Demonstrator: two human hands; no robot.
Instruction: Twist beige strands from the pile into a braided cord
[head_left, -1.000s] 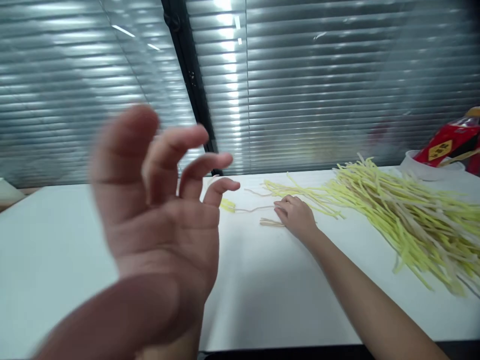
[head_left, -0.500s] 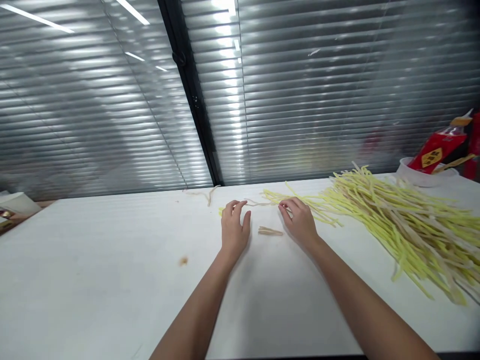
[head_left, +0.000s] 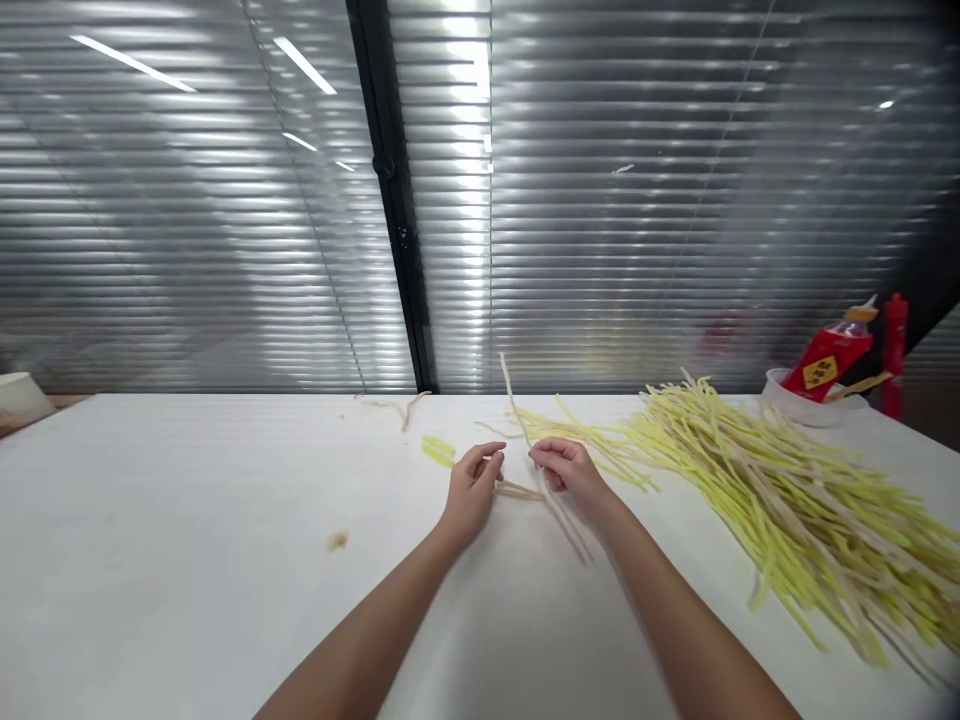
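Note:
My right hand pinches a long, thin beige strip, which slants from the upper left down toward me. Below that hand, two strip ends lie over the white table. My left hand has its thumb and fingers closed at the left end of a small beige bundle. The bundle's right end lies beside the long strip. Just beyond my left hand is a small yellow piece. A large pile of yellow and beige strips spreads over the right side, with looser strands reaching toward my right hand.
A clear bowl holding a red bottle stands at the back right, near another red bottle. A few beige scraps lie at the table's back edge. A brown stain marks the white table. Blinds rise behind.
My right hand now holds up a long beige strip. My left hand has gone from open to closed at the small bundle. The view has shifted, with more blinds showing at the top.

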